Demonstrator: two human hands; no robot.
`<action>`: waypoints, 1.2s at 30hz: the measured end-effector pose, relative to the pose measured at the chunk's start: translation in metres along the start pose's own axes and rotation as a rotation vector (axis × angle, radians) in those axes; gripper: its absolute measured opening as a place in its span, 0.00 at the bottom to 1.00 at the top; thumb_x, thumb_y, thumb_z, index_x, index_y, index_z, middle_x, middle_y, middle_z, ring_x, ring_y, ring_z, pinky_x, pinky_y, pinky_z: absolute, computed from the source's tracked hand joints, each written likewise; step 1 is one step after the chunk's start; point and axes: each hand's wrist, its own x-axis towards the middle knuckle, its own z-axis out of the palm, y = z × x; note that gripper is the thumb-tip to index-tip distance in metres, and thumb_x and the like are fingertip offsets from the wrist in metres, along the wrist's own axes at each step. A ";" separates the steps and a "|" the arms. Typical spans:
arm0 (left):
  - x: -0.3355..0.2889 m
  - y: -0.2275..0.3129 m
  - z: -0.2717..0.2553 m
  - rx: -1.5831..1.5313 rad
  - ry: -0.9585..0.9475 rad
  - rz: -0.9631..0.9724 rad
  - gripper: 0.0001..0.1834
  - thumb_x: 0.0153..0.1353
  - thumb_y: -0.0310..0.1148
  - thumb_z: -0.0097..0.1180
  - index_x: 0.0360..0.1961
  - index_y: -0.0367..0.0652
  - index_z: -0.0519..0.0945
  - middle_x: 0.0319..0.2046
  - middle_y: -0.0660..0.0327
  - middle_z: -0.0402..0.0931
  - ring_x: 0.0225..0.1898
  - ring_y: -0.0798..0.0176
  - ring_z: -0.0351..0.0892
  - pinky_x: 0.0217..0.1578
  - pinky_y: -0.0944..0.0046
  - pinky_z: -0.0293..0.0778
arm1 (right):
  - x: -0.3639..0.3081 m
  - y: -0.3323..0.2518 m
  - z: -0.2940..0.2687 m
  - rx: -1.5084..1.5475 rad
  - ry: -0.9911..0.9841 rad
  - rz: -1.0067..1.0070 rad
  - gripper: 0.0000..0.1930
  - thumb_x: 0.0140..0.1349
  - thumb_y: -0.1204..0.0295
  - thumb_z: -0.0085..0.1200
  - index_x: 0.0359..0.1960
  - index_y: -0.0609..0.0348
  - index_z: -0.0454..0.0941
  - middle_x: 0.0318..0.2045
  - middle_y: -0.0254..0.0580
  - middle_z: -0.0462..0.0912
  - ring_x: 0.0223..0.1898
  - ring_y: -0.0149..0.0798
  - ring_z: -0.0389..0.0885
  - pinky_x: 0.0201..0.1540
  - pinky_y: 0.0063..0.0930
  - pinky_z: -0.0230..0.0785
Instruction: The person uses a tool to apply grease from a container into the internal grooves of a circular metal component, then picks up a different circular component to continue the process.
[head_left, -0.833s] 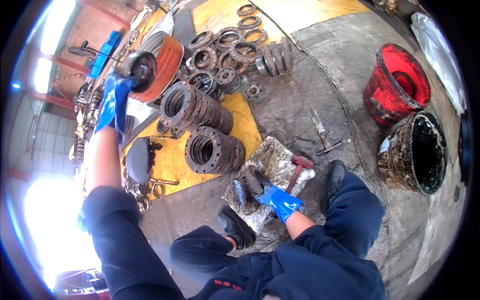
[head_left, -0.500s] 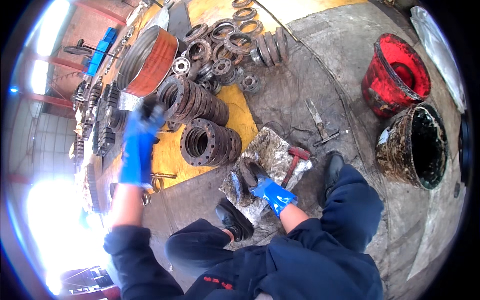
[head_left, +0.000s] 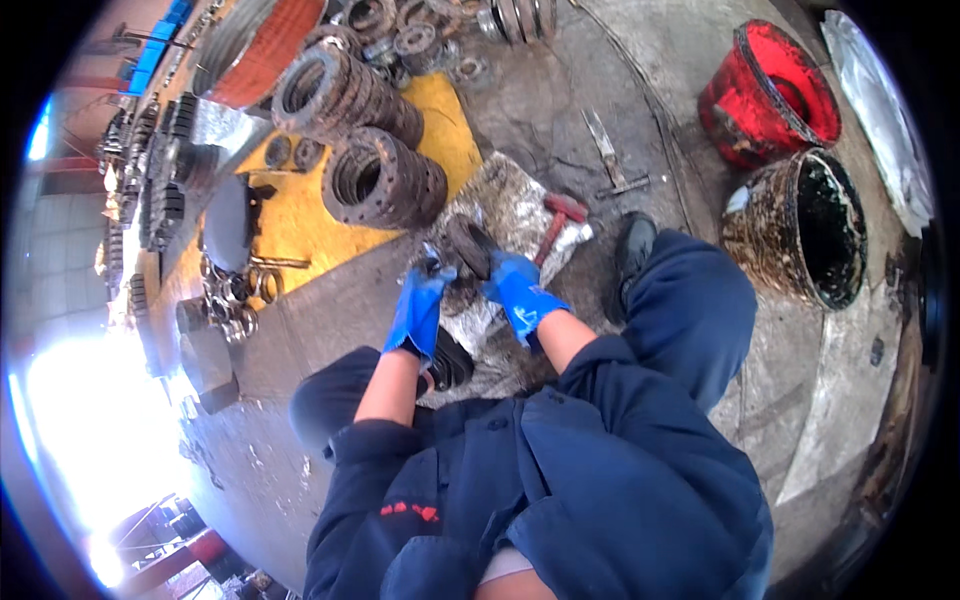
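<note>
Both my hands wear blue gloves and meet over a grime-covered, pale slab (head_left: 513,190) between my feet. My right hand (head_left: 517,285) grips the near side of a dark, rusty metal ring (head_left: 469,246), which is tilted on edge on the slab. Just left of the ring is my left hand (head_left: 425,290), its darkened fingertips closed by the ring's side; whatever they hold is too small and dark to name. To the right of the ring, a red hammer (head_left: 553,228) lies across the slab.
Stacks of rusty flanges (head_left: 385,185) stand beyond the slab on a yellow sheet (head_left: 440,110). A hammer-like metal tool (head_left: 608,150) lies on the floor. At right are a red bucket (head_left: 735,100) and a grimy bucket (head_left: 780,230). Shiny rings (head_left: 235,290) sit at left.
My left hand has come down from the flange stacks at the upper left to the slab beside the ring. My right hand still grips the ring. The whole view has shifted.
</note>
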 end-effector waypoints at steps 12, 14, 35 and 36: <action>0.053 -0.075 0.030 -0.572 -0.007 -0.135 0.22 0.59 0.27 0.62 0.56 0.38 0.78 0.43 0.61 0.81 0.41 0.64 0.80 0.44 0.64 0.76 | -0.030 0.011 0.013 -0.184 -0.014 0.098 0.23 0.52 0.61 0.65 0.50 0.52 0.80 0.45 0.50 0.86 0.50 0.49 0.85 0.51 0.46 0.77; 0.058 -0.092 0.021 -0.623 0.050 -0.196 0.21 0.59 0.27 0.61 0.56 0.38 0.79 0.43 0.61 0.81 0.42 0.63 0.80 0.44 0.64 0.76 | -0.029 0.030 0.012 -0.140 -0.154 0.200 0.20 0.51 0.64 0.64 0.47 0.55 0.83 0.46 0.52 0.86 0.51 0.54 0.84 0.51 0.47 0.78; 0.151 -0.029 -0.023 0.839 -0.216 0.034 0.41 0.40 0.35 0.74 0.60 0.39 0.76 0.53 0.48 0.82 0.53 0.47 0.82 0.56 0.54 0.76 | 0.048 0.074 0.165 0.206 -0.189 -0.264 0.12 0.56 0.64 0.57 0.37 0.55 0.87 0.37 0.53 0.87 0.39 0.55 0.85 0.44 0.42 0.77; 0.146 -0.013 -0.012 1.015 -0.155 0.014 0.40 0.42 0.36 0.74 0.61 0.42 0.77 0.53 0.49 0.82 0.52 0.46 0.82 0.55 0.54 0.77 | 0.051 0.081 0.155 0.160 -0.169 -0.209 0.14 0.57 0.62 0.57 0.37 0.57 0.86 0.38 0.54 0.87 0.41 0.55 0.85 0.44 0.43 0.77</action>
